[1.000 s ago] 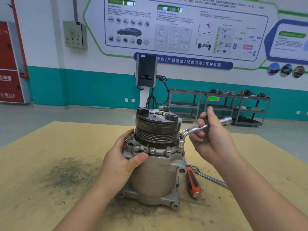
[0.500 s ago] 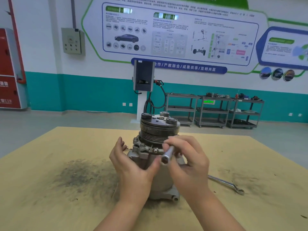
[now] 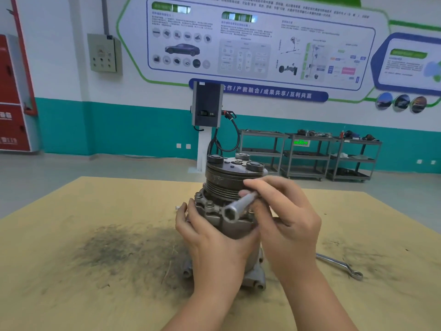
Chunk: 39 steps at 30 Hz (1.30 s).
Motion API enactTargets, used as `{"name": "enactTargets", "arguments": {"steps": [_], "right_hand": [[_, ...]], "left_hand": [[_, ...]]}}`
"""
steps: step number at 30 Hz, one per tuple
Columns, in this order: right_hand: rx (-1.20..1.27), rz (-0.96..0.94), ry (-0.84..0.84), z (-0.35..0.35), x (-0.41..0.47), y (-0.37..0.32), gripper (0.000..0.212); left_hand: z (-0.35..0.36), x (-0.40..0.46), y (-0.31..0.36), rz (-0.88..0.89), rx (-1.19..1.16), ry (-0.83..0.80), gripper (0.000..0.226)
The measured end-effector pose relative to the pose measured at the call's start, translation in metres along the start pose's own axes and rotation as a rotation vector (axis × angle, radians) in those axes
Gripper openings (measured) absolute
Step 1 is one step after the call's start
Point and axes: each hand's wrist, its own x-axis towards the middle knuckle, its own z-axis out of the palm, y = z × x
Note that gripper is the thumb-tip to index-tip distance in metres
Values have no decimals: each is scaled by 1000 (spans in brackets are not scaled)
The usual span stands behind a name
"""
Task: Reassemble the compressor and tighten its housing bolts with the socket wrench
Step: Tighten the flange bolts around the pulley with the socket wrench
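Right hand (image 3: 286, 225) is gripping the socket wrench (image 3: 239, 206), fingers curled round the shaft, thumb side up by the pulley. Wrench's open hex end is pointing toward the camera, sitting just in front of the housing flange; the far end is hidden behind the fingers, so can't tell whether it's sitting on a bolt.

Left hand (image 3: 214, 244) is wrapping the compressor (image 3: 229, 187) body from the left-front, thumb running across the front under the flange, fingers curling round the far side. It's holding the body, not just resting on it.

Compressor is standing upright mid-table, pulley end up, mounting feet down on the table (image 3: 71, 283). Flange bolts (image 3: 209, 204) are showing on the left of the flange, heads up, just left of the wrench tip. Three round bosses are sitting on the top plate.

A spanner (image 3: 341, 267) is lying flat on the table right of the compressor, well apart from both hands, ring end toward the near-right. Dark grime patch (image 3: 119, 249) is spreading over the tabletop left of the compressor.

Beyond the table: a charger post (image 3: 207, 108) with cable against the teal-and-white wall, shelving carts (image 3: 307, 154) to its right, wall posters above.
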Motion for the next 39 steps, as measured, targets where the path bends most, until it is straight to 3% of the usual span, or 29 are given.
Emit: {"name": "enactTargets", "arguments": {"steps": [3, 6, 8, 11, 17, 21, 39], "right_hand": [[182, 153, 159, -10, 6, 4, 17], [536, 609, 399, -19, 13, 13, 18], [785, 914, 475, -27, 17, 23, 22], [1027, 1124, 502, -29, 19, 32, 25], [1116, 1112, 351, -20, 18, 25, 24], [1107, 1023, 248, -17, 17, 17, 21], [937, 908, 226, -16, 14, 22, 24]], "left_hand": [[-2, 0, -3, 19, -15, 8, 130], [-4, 2, -5, 29, 7, 6, 128], [-4, 2, -6, 27, 8, 4, 127], [-8, 7, -8, 45, -29, -29, 122], [-19, 32, -23, 45, -104, -187, 113], [-18, 35, -26, 54, -122, -181, 106], [-15, 27, -24, 93, -112, -114, 115]]}}
